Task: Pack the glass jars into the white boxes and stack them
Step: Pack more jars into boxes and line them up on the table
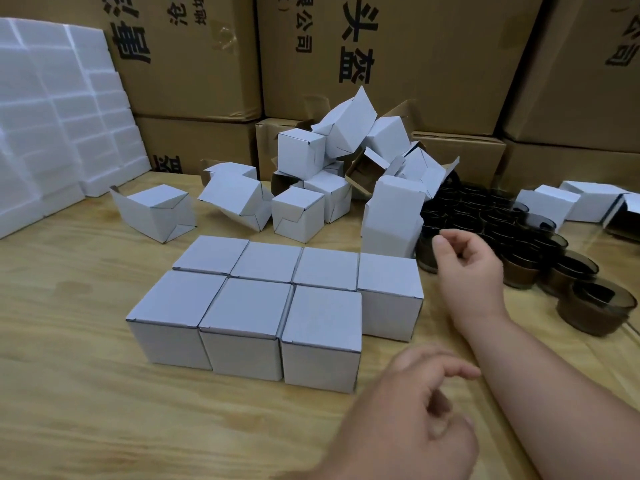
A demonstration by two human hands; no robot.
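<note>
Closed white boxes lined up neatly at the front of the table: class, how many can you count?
7 closed white boxes: four in the back row, three in the front row, leaving the front right corner open. All sit side by side on the wooden table; none seems hidden.

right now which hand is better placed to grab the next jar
The right hand. It is raised, holding nothing, right beside the dark glass jars on the right of the table. The left hand is low and near, in front of the closed white boxes, farther from the jars.
</note>
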